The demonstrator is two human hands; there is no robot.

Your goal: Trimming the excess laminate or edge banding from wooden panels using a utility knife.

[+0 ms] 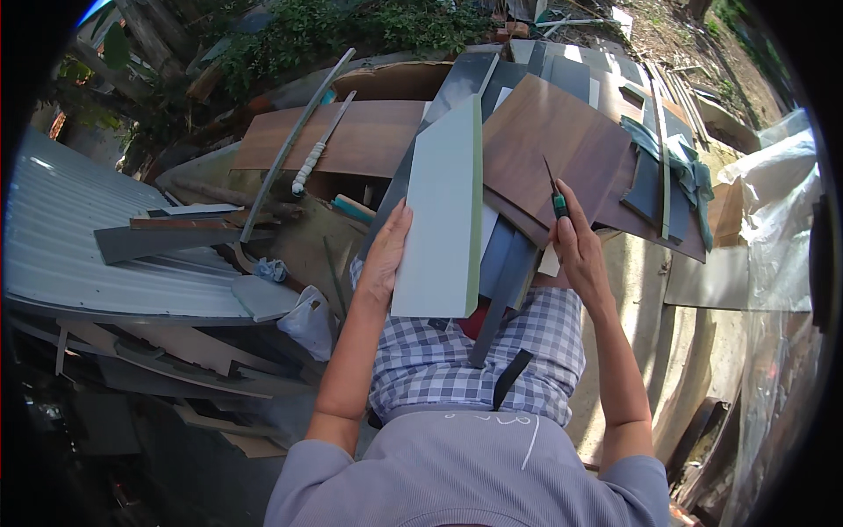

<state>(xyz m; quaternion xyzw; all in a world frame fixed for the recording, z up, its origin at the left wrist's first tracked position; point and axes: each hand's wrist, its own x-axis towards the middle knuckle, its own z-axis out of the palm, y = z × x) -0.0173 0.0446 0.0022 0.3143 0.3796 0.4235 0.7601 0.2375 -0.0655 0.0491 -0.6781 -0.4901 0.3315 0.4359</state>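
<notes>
My left hand (387, 255) grips the left edge of a long white panel (439, 211) with a green strip along its right edge. The panel stands tilted over my lap, its upper left corner cut at a slant. In my right hand (580, 241) is a slim pointed tool (559, 200) with a green-and-black handle, its thin dark tip aimed up and away from me. The tip is apart from the white panel, in front of a brown wood-grain board (562, 132). Dark grey strips (500, 263) lie across my lap, partly behind the panel.
More boards (342, 136) are spread ahead, with a long strip (294, 149) and a thin bar with a white wrapped grip (312, 162) on them. Corrugated metal sheet (105, 237) lies left, a white bag (307, 321) beside it. A greenish cloth (676, 158) and clear plastic sheeting (773, 202) are right.
</notes>
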